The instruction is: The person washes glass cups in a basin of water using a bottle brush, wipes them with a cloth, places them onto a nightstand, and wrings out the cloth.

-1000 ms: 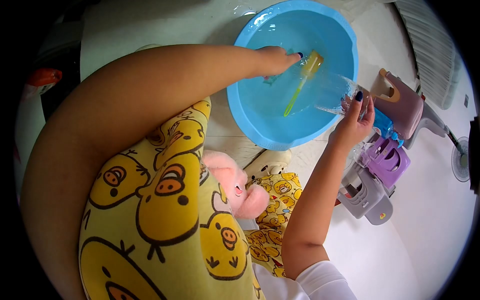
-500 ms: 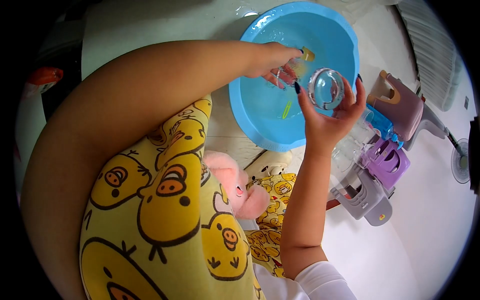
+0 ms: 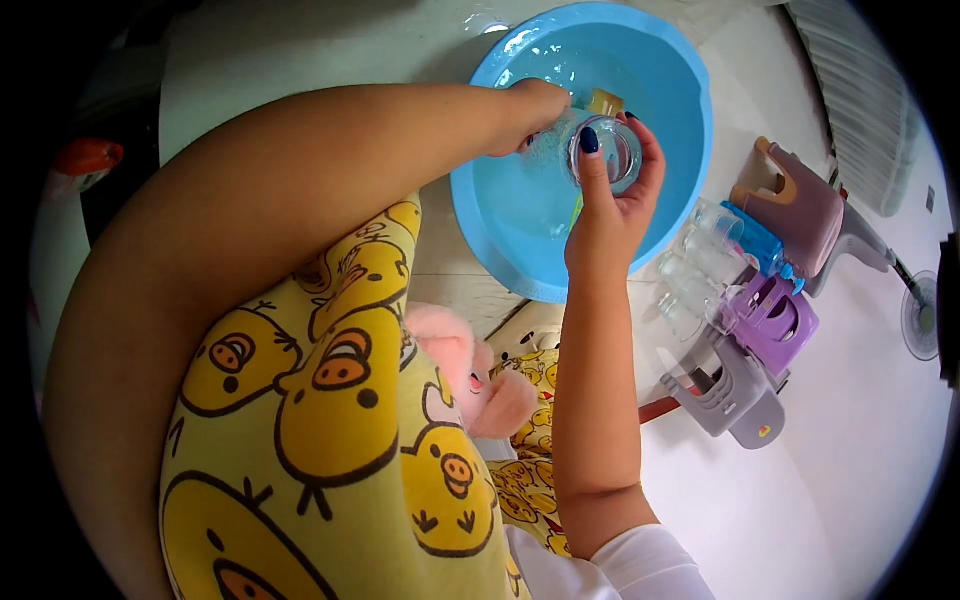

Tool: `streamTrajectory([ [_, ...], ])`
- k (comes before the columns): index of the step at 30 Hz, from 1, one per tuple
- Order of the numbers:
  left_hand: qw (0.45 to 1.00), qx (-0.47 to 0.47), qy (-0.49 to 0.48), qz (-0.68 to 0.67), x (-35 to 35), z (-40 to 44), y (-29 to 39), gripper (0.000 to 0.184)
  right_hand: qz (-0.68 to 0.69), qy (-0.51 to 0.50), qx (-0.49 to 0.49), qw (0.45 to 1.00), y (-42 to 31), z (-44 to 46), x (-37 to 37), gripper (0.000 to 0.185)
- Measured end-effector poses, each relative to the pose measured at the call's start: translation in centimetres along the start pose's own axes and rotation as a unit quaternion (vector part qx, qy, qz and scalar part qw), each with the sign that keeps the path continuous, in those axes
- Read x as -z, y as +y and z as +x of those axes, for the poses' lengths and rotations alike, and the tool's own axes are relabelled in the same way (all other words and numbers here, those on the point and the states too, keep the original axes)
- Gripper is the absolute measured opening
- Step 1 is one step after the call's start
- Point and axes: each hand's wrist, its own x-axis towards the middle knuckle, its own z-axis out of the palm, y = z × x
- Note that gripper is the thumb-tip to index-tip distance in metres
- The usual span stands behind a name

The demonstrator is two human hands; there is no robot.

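Note:
A clear glass cup [image 3: 606, 160] is tilted over the blue basin of water [image 3: 480, 225]. My right hand [image 3: 612, 215] is closed around it near the round end, thumb in front and fingers on the far side. My left hand [image 3: 540, 108] is curled at the other end of the cup, where foam clings. Most of its fingers are hidden, so what it holds cannot be made out. Just beyond the cup, a yellowish block [image 3: 606, 102], perhaps a sponge, shows in the water. A thin yellow-green item [image 3: 577, 212] is partly covered by my right hand.
Several clear glasses [image 3: 705, 255] stand beside the basin, near a blue bottle [image 3: 757, 240]. Past them are a purple stool [image 3: 775, 320], a grey stool [image 3: 725, 390], a mauve stool [image 3: 805, 215] and a fan [image 3: 920, 315]. Pink plush [image 3: 465, 370] shows between my legs.
My right hand has brought the glass cup left, toward my left hand, and tilted it. My left hand's fingers, visible before, are now mostly hidden at the cup.

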Motion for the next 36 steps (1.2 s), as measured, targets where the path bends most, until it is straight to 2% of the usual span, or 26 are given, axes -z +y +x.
streamTrajectory([
  [4, 1.000, 0.012, 0.010, 0.027, -0.1, -0.2, 0.1, 0.021, 0.048, 0.011, -0.015, 0.999, 1.2, 0.5, 0.8, 0.029],
  [11, 0.999, 0.021, 0.035, 0.033, -0.3, 0.2, -0.2, 0.021, 0.104, -0.004, -0.041, 0.994, 2.4, 0.8, 2.3, 0.024],
  [13, 0.996, 0.015, 0.061, 0.061, -0.6, -0.2, 0.0, 0.021, 0.205, 0.060, -0.131, 0.968, 2.9, 1.2, 3.2, 0.025],
  [15, 0.995, 0.024, 0.071, 0.058, -0.5, 0.3, -0.2, 0.021, 0.214, 0.093, -0.152, 0.960, 5.4, 1.6, 4.8, 0.026],
  [17, 0.995, 0.033, 0.081, 0.056, -0.4, 0.8, -0.2, 0.021, 0.100, 0.222, -0.290, 0.925, 7.8, 1.7, 6.1, 0.030],
  [18, 0.995, 0.038, 0.082, 0.031, -0.4, 0.8, -0.2, 0.021, 0.100, 0.222, -0.290, 0.925, 9.2, 1.4, 6.7, 0.030],
  [20, 0.996, 0.043, 0.083, 0.006, -0.3, 0.7, -0.2, 0.021, -0.120, 0.158, -0.287, 0.937, 12.1, 0.6, 7.7, 0.034],
  [21, 0.996, 0.037, 0.081, 0.008, -0.3, 0.5, -0.1, 0.021, -0.120, 0.158, -0.287, 0.937, 13.8, 0.2, 8.3, 0.034],
  [23, 0.996, 0.031, 0.079, 0.009, -0.3, 0.5, -0.1, 0.020, -0.304, -0.023, -0.216, 0.928, 15.3, -0.4, 8.6, 0.029],
  [24, 0.996, 0.034, 0.080, 0.006, -0.3, 0.5, -0.1, 0.021, -0.303, -0.019, -0.217, 0.928, 15.2, -0.5, 8.6, 0.023],
  [28, 0.996, 0.033, 0.088, -0.006, -0.3, 1.1, -0.4, 0.023, -0.251, 0.009, -0.253, 0.934, 13.3, -0.1, 7.8, 0.022],
  [31, 0.996, 0.023, 0.090, -0.014, -0.2, 0.7, -0.4, 0.026, -0.284, 0.018, -0.205, 0.936, 11.5, -0.6, 7.0, 0.026],
  [33, 0.995, 0.015, 0.095, -0.019, -0.3, 0.4, -0.3, 0.027, -0.087, 0.107, -0.278, 0.951, 10.7, -1.2, 6.5, 0.030],
  [36, 0.994, 0.006, 0.103, -0.022, -0.4, 0.4, -0.3, 0.029, -0.068, 0.094, -0.279, 0.953, 9.4, -2.4, 5.2, 0.030],
])
